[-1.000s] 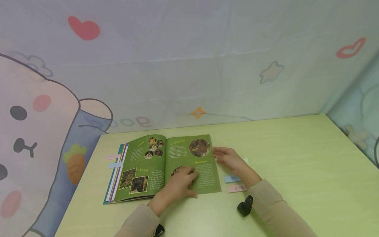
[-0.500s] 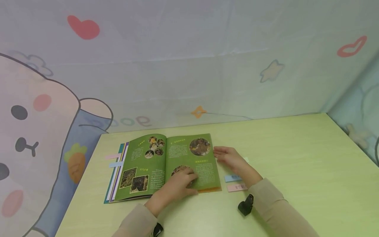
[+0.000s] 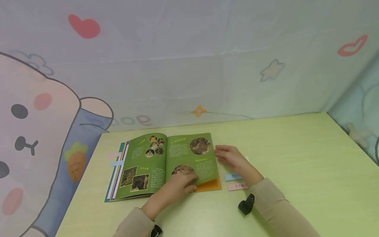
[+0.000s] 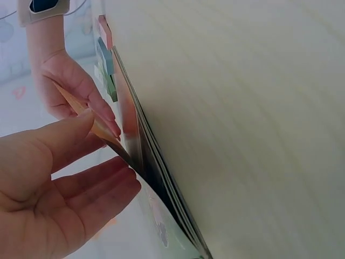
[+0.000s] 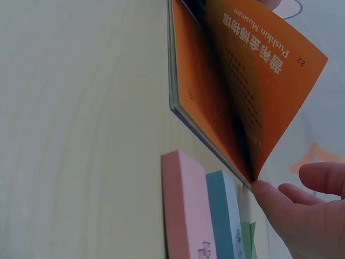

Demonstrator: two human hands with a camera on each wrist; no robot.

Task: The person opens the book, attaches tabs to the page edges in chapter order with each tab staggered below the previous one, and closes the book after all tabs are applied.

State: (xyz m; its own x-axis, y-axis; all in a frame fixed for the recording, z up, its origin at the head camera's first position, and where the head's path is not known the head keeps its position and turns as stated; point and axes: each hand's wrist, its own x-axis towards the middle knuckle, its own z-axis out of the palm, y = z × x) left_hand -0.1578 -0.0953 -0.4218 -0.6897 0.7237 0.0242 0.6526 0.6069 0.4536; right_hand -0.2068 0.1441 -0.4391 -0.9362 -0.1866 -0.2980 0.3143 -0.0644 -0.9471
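- The left hand (image 3: 179, 182) reaches in from the near edge, wrist in a beige cuffed sleeve (image 3: 134, 223), palm turned down over the lower part of the right-hand page.
- Its fingers lie on the green face of that page, over the lower round photo, with the thumb at the page's near edge.
- Left grip: thumb and fingers stand apart, the edge of the thin printed sheet with an orange underside (image 5: 291, 59) running by their tips; whether they pinch it, I cannot tell.
- The near corner of that sheet curves up, baring an orange page beneath.
- The right hand (image 3: 232, 161) slants in from the near right, its fingers pointing left toward the book's outer edge.
- Right grip: fingers extended and nearly together in the head view, clasping nothing; in the right wrist view one fingertip touches the book's outer edge.
- The thick, spread-out book with green illustrated pages (image 3: 179, 149) lies flat on the pale yellow-green table (image 3: 296, 164), under the left hand and just left of the right.
- Beside the right forearm lie a blue paper strip (image 3: 232, 177) and a pink paper strip (image 3: 237, 187), both with dark characters.
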